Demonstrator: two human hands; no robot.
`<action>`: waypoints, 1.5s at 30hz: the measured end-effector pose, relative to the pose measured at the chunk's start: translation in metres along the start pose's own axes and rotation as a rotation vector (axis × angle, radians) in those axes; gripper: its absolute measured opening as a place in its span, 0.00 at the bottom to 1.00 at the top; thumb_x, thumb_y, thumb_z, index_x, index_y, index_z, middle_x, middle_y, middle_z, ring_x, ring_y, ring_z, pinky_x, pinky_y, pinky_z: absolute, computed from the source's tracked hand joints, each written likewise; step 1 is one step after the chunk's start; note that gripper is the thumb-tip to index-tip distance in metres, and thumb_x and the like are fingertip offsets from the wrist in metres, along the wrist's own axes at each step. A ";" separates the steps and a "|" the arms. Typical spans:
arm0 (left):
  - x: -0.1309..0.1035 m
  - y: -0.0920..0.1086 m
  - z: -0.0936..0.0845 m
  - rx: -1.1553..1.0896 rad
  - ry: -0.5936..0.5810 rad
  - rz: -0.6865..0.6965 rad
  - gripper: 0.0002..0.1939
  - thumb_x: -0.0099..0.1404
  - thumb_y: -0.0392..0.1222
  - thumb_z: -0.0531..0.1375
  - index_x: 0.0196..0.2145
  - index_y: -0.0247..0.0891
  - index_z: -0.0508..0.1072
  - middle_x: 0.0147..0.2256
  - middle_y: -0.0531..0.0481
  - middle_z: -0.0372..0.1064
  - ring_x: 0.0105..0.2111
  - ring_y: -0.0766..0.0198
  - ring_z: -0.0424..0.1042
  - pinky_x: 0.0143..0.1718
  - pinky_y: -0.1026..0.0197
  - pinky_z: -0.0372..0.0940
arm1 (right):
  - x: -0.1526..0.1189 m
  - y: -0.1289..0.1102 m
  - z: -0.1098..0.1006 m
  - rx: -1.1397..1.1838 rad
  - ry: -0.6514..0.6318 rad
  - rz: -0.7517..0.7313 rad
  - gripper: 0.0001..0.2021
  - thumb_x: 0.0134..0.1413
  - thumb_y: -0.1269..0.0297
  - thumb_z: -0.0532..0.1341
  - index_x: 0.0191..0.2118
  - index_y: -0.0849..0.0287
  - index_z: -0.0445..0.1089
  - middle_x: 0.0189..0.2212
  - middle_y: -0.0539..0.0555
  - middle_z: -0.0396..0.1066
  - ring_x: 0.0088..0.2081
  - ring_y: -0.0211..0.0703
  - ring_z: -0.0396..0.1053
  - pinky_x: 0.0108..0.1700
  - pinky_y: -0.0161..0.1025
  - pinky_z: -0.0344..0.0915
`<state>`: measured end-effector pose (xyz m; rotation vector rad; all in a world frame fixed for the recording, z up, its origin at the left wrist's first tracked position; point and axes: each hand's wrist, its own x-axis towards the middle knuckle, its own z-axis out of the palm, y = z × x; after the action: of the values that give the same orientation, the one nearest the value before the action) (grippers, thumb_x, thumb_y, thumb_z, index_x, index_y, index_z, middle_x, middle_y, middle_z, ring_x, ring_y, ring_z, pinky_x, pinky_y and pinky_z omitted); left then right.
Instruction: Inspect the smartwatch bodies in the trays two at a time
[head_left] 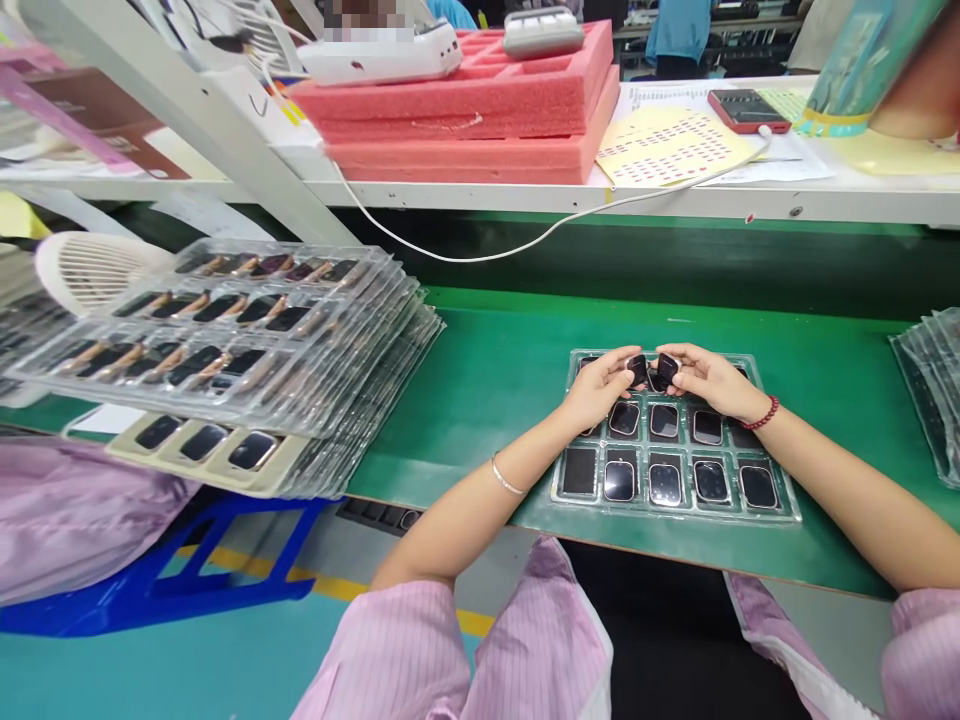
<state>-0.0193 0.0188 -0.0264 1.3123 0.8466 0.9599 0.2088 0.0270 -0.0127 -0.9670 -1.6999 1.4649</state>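
Observation:
A clear plastic tray (679, 512) lies on the green bench, with several dark square watch faces (665, 484) in its pockets. Over its far row, my left hand (600, 388) pinches a small dark watch face (637, 371) between thumb and fingers. Close beside it, my right hand (709, 380) grips another dark watch face (668, 368). The two held pieces are a short gap apart, both tilted. My hands and forearms hide parts of the far row. The near-left pocket (580, 472) shows no watch face.
To the left rises a tall stack of clear trays (352, 370) filled with watch faces, beside a white fan (97, 270). More clear trays (934, 390) stand at the right edge. A shelf above carries pink foam blocks (465, 150), and a white cable (480, 259) droops from it.

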 end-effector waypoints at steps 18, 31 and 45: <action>-0.014 0.032 0.001 0.319 -0.064 -0.006 0.09 0.64 0.39 0.55 0.42 0.35 0.68 0.36 0.46 0.75 0.31 0.63 0.74 0.34 0.60 0.68 | -0.006 -0.009 0.002 -0.205 0.066 -0.056 0.10 0.58 0.57 0.59 0.42 0.57 0.70 0.39 0.58 0.78 0.40 0.49 0.76 0.45 0.50 0.72; -0.108 0.046 -0.012 1.201 -0.199 0.167 0.10 0.66 0.41 0.58 0.43 0.37 0.74 0.60 0.37 0.64 0.63 0.46 0.59 0.63 0.39 0.57 | -0.089 -0.034 -0.002 -1.064 0.103 -0.226 0.08 0.58 0.66 0.60 0.37 0.60 0.76 0.55 0.64 0.70 0.60 0.63 0.62 0.61 0.62 0.60; -0.045 0.043 0.016 0.422 -0.113 0.057 0.06 0.60 0.40 0.61 0.35 0.37 0.67 0.32 0.49 0.75 0.33 0.62 0.76 0.36 0.61 0.69 | -0.043 -0.041 0.033 -0.177 -0.084 -0.029 0.07 0.53 0.68 0.61 0.33 0.55 0.60 0.36 0.55 0.78 0.37 0.45 0.77 0.38 0.42 0.73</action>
<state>-0.0264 -0.0286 0.0162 1.7423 0.9608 0.7646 0.1977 -0.0302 0.0225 -0.9806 -1.9227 1.3717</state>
